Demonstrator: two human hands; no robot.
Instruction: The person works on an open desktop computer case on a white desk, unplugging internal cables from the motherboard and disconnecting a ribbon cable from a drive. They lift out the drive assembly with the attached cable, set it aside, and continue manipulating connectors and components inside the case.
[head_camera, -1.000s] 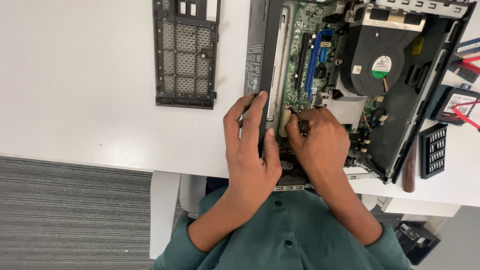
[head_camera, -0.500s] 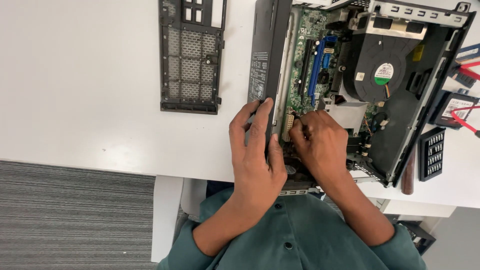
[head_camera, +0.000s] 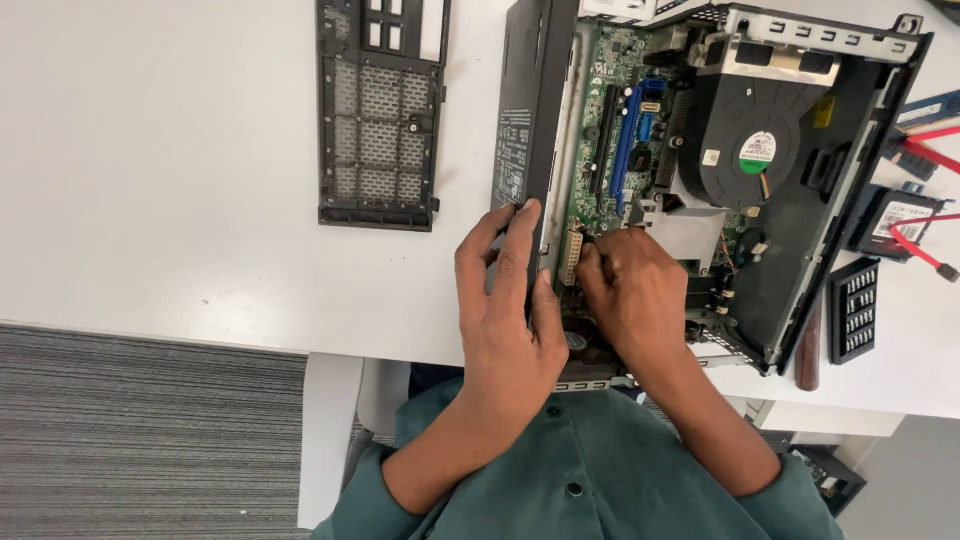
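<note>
- A white table (head_camera: 180, 150) fills most of the view from above; its near edge runs across the frame, with grey striped carpet (head_camera: 140, 430) below it.
- An opened small desktop computer case (head_camera: 770, 200) lies on the table's right part, cover off, so its insides face up and can be reached.
- The green motherboard (head_camera: 615, 120) shows inside the case, with a blue slot and a round black cooling fan (head_camera: 745, 150) beside it.
- A black perforated front panel (head_camera: 378, 120) lies flat on the table, well apart to the left of the case, apparently set aside.
- The left hand (head_camera: 515, 310) rests flat against the case's dark left wall, fingers straight and close together, seemingly steadying the case. It holds nothing.
- The right hand (head_camera: 640, 300) is curled inside the case near its front end, fingertips pressed together at a pale connector (head_camera: 572, 258) on the board's edge; whether it pinches something small I cannot tell.
- Loose parts and a red cable (head_camera: 925, 250) lie right of the case.
</note>
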